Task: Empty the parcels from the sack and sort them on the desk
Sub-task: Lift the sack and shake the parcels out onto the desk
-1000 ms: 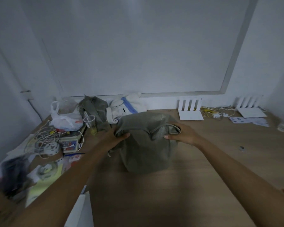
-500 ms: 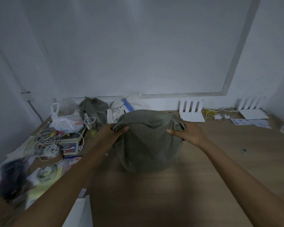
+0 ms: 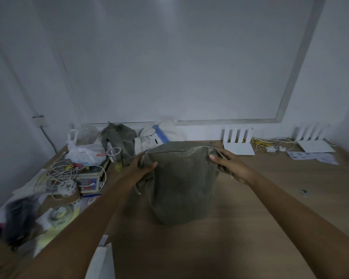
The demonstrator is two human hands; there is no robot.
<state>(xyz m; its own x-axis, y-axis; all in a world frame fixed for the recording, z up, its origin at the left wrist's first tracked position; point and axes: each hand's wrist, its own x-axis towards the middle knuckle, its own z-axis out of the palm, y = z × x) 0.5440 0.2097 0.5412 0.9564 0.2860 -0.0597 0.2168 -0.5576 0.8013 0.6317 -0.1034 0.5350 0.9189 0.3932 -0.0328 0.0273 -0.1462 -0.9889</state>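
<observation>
An olive-grey cloth sack [image 3: 181, 184] stands upright in the middle of the wooden desk [image 3: 260, 228], bulging with whatever is inside. My left hand [image 3: 138, 168] grips the left corner of its top edge. My right hand [image 3: 233, 167] grips the right corner, thumb over the front of the cloth. The top edge is stretched almost straight between both hands. No parcels are visible; the sack's contents are hidden.
Clutter fills the desk's left side: a white plastic bag [image 3: 85, 152], a clear cup [image 3: 113, 153], tangled cables [image 3: 58, 174], a small boxed device [image 3: 89, 180], another grey bag [image 3: 119, 137] and a white plush toy [image 3: 157, 133]. Two white routers [image 3: 238, 141] and papers [image 3: 310, 157] lie at the back right.
Both hands lifted the sack's top and pulled it apart sideways, so the mouth edge went from slumped and folded to taut and higher. The sack stayed in place on the desk.
</observation>
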